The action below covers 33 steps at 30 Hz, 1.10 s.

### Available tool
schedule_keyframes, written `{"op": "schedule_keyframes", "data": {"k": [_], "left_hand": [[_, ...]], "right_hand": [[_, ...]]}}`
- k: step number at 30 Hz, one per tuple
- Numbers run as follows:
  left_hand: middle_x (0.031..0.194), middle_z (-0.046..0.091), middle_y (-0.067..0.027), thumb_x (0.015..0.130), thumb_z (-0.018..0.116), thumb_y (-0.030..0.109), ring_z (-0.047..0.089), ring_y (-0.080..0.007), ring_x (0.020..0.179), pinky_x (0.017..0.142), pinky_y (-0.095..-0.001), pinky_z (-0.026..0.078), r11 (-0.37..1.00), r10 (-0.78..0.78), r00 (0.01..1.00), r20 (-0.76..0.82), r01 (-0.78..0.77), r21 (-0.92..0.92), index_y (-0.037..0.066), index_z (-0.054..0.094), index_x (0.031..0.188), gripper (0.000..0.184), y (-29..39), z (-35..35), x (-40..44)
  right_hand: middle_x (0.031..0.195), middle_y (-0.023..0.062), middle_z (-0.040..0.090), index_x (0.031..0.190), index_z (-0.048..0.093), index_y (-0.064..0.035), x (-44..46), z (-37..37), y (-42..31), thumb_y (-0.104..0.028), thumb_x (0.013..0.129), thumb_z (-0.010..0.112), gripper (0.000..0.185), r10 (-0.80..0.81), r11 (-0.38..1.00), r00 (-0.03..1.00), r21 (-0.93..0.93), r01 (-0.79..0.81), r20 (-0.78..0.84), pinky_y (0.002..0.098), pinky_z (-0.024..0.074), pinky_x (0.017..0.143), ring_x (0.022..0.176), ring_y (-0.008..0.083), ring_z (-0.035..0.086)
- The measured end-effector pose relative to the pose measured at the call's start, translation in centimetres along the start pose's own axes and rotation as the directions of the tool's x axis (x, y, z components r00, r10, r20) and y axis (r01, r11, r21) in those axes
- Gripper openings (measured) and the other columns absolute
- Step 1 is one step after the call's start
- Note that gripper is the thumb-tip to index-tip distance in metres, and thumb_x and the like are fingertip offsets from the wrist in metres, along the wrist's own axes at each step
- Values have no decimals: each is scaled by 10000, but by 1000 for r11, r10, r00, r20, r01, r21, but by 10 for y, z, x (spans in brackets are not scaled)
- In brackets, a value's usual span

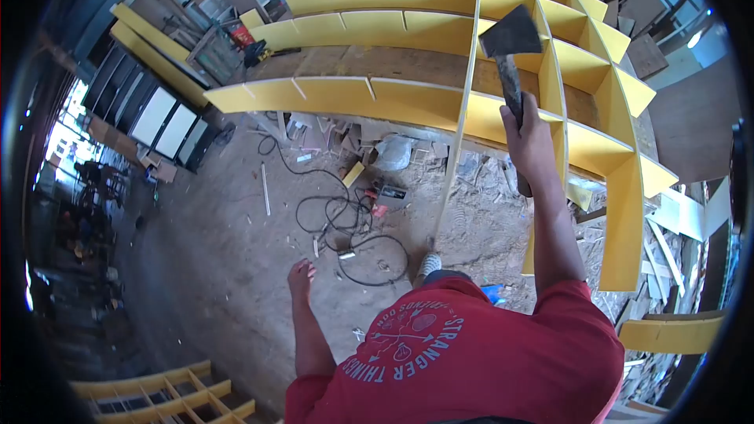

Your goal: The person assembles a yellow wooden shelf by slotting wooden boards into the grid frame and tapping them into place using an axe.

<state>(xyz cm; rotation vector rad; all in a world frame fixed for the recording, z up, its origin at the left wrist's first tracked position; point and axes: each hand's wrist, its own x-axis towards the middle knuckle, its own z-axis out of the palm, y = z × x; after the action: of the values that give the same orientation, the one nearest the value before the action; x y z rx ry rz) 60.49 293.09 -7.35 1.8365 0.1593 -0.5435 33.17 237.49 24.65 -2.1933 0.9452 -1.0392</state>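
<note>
My right hand (525, 137) is closed around the handle of a hatchet (512, 34). The dark, broad head points up, over the yellow slatted wooden lattice (424, 98), and the handle's lower end shows below my wrist. Upright notched boards and crossing strips make up the lattice. Lower down on the left, my left hand (301, 278) hangs over the floor, apart from the lattice. Its fingers are curled in; whether anything small is inside them cannot be made out.
A black cable (377, 281) lies looped on the dusty floor near a grey box-shaped device (390, 196). Offcuts and a clear plastic bag (393, 153) lie below the lattice. Another yellow lattice (157, 392) is at lower left. A dark cabinet with white panels (155, 122) stands further back.
</note>
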Motion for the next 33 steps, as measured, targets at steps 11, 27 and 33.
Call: {"op": "schedule_keyframes", "data": {"k": [11, 27, 33], "left_hand": [[1248, 683, -85, 1040, 653, 472, 658, -195, 1117, 961, -376, 503, 913, 86, 948, 305, 48, -406, 57, 623, 1361, 525, 203, 119, 288], [1621, 448, -73, 936, 280, 841, 445, -323, 1472, 1238, -567, 341, 567, -153, 987, -40, 54, -822, 217, 447, 1589, 918, 351, 271, 592], [1645, 452, -78, 964, 298, 766, 394, -319, 1523, 1274, -552, 257, 512, -77, 986, 147, 165, -843, 155, 464, 1592, 891, 417, 289, 559]], "right_hand": [[976, 366, 684, 1327, 481, -15, 22, 98, 23, -294, 1051, 585, 406, 405, 870, 878, -403, -284, 256, 655, 496, 827, 951, 578, 653], [1086, 345, 701, 1407, 494, 0, 42, 131, -42, -286, 1043, 607, 476, 719, 596, 695, -507, -622, -9, 569, 527, 901, 1053, 516, 679], [1127, 336, 698, 1389, 524, 19, 49, 137, -47, -339, 1038, 635, 514, 704, 599, 709, -508, -620, -35, 535, 526, 921, 1084, 498, 678]]}}
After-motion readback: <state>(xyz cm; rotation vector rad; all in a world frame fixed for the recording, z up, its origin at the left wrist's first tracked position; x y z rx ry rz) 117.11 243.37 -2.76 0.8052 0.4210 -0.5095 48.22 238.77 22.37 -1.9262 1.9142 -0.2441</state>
